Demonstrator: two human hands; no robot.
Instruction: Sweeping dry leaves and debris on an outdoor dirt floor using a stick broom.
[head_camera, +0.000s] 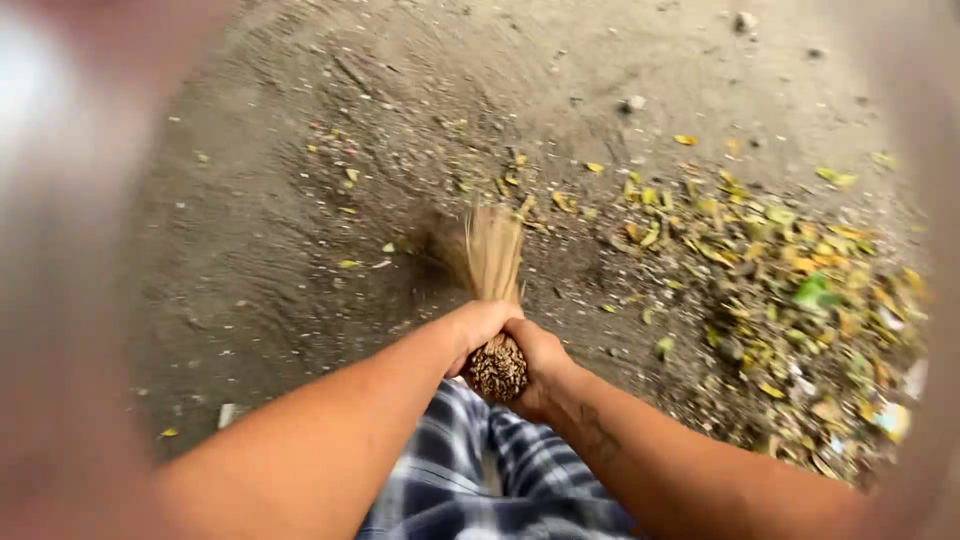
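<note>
From the head view, both hands grip one stick broom (493, 300) by its bound top end. The left hand (478, 326) is clenched around the bundle from the left side, and the right hand (540, 362) is clenched around it from the right, so that the cut butt of the sticks shows between them. The broom points away from the body, and its fanned bristle tips reach the ground (300, 260), where they look blurred.

To the right of the broom lies a broad pile of leaves (800, 310), yellow, green and brown, mixed with small scraps; it is thickest near the right edge and thins out toward the bristles. That gathered heap suggests a good part of the sweeping is done. To the left and above the bristles, the dirt shows curved brush marks and only a scattering of small leaf bits (350, 180), along with a few pebbles farther off. These loose bits seem to be what is left to bring over. Blue checked shorts (470, 470) show below the forearms
</note>
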